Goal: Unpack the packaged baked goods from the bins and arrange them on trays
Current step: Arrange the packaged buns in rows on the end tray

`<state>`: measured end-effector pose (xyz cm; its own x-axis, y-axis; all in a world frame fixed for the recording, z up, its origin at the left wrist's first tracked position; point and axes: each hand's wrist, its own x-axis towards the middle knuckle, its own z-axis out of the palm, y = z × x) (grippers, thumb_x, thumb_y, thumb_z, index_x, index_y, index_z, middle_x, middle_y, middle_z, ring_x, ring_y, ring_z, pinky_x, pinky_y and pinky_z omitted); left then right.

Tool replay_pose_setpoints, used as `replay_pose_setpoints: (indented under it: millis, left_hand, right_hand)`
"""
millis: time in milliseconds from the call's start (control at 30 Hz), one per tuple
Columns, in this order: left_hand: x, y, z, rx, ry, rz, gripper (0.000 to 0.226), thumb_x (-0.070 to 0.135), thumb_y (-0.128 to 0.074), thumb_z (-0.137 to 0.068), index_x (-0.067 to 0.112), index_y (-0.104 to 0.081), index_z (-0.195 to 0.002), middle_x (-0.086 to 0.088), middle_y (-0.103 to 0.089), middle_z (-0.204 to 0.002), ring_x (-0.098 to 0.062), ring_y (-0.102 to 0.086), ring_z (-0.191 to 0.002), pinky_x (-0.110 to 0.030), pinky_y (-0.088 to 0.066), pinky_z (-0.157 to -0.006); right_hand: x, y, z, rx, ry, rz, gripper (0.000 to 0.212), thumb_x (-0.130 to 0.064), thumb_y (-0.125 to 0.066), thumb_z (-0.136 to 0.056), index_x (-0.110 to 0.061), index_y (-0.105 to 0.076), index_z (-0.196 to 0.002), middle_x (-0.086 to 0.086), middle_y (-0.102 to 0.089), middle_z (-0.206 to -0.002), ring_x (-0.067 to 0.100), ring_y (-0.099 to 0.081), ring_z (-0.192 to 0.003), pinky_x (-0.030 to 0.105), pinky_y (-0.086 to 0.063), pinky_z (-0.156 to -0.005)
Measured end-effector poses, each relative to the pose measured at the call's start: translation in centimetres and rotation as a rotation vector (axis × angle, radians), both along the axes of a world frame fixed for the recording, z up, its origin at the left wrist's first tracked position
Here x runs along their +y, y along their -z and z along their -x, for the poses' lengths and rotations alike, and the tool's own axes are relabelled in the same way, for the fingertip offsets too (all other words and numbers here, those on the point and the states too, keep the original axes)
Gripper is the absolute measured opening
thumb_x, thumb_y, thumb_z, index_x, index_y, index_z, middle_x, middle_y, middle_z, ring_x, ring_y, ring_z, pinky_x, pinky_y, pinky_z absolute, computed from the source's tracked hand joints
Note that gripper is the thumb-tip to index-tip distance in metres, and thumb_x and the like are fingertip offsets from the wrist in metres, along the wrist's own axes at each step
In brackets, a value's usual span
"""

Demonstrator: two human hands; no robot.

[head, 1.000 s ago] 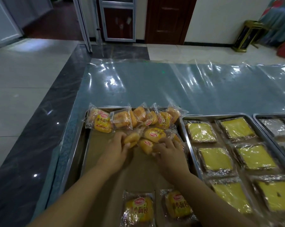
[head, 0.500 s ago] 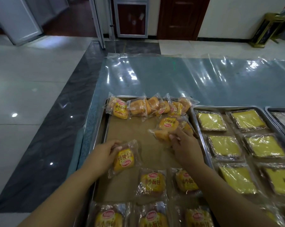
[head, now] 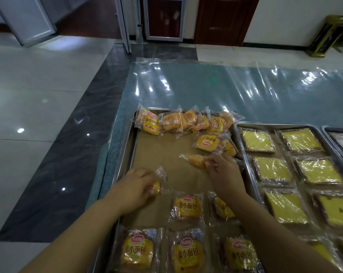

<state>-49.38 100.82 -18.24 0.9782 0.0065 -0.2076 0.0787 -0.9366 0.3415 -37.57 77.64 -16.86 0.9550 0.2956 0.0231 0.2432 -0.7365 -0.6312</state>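
Brown paper lines metal tray (head: 115,170); left hand (head: 135,186) fingers curled round wrapped bun (head: 158,184) at tray's left side, beside laid-out row; right hand (head: 223,172) pinches second bun packet (head: 196,160) mid-tray, just below loose bun pile (head: 188,121) along far edge; sliced cake tray (head: 245,154) adjoins on right

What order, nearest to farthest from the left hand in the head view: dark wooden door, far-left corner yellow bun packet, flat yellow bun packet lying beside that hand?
1. Flat yellow bun packet, just right of the left hand.
2. Far-left corner yellow bun packet, at the metal tray far edge.
3. Dark wooden door, across the room.
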Motion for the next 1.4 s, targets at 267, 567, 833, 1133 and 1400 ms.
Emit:
replay_pose_setpoints:
  millis: [267,567,833,1133,1400]
  left_hand:
    - [-1.0,0.7,-0.7,0.149,-0.26,-0.117,0.054,0.054,-0.031,-0.094,0.021,-0.04,-0.135,-0.01,-0.036,-0.136,-0.027,-0.051,-0.111,-0.038,-0.045,-0.088]
    - [-0.6,1.5,-0.1,-0.058,-0.031,-0.076,0.047,0.037,-0.045,-0.092,0.023,-0.039,-0.136,0.001,-0.033,-0.143,-0.02,-0.027,-0.13,-0.032,-0.036,-0.101]
    - [-1.1,1.1,0.6,-0.006,-0.043,-0.186,0.043,0.051,-0.041,-0.091,0.029,-0.049,-0.126,0.002,-0.044,-0.126,-0.019,-0.044,-0.114,-0.036,-0.043,-0.09]
    - [-2.1,1.6,2.7,0.011,-0.168,-0.185,0.051,0.062,-0.047,-0.082,0.029,-0.048,-0.122,0.002,-0.044,-0.121,-0.019,-0.043,-0.112,-0.035,-0.043,-0.09]
    - [-1.6,1.0,2.1,-0.259,-0.28,-0.023,0.031,0.039,-0.046,-0.092,0.024,-0.056,-0.118,0.002,-0.051,-0.111,-0.015,-0.041,-0.101,-0.027,-0.037,-0.082]
  right_hand:
    - [-0.1,0.2,0.5,0.02,0.011,0.005,0.021,-0.025,-0.052,-0.092,-0.019,-0.064,-0.108,0.001,-0.057,-0.11,0.026,-0.047,-0.108,0.047,-0.046,-0.086]
    - [0.2,0.1,0.2,-0.048,-0.175,-0.004,0.022,-0.006,-0.057,-0.088,-0.018,-0.071,-0.1,-0.007,-0.055,-0.11,0.006,-0.042,-0.099,0.005,-0.03,-0.082]
    - [-0.3,0.6,-0.1,0.139,-0.353,0.312,0.032,-0.009,-0.046,-0.09,-0.021,-0.065,-0.113,0.001,-0.053,-0.127,0.016,-0.049,-0.11,0.025,-0.041,-0.087]
    - [1.8,1.9,0.6,0.174,-0.299,0.461,0.05,-0.039,-0.055,-0.089,-0.032,-0.042,-0.137,0.003,-0.038,-0.139,0.025,-0.036,-0.126,0.041,-0.039,-0.101]
    - [5.9,1.0,1.3,0.453,-0.43,0.126,0.027,-0.016,-0.045,-0.095,-0.016,-0.059,-0.119,0.002,-0.063,-0.096,0.018,-0.06,-0.083,0.024,-0.048,-0.067]
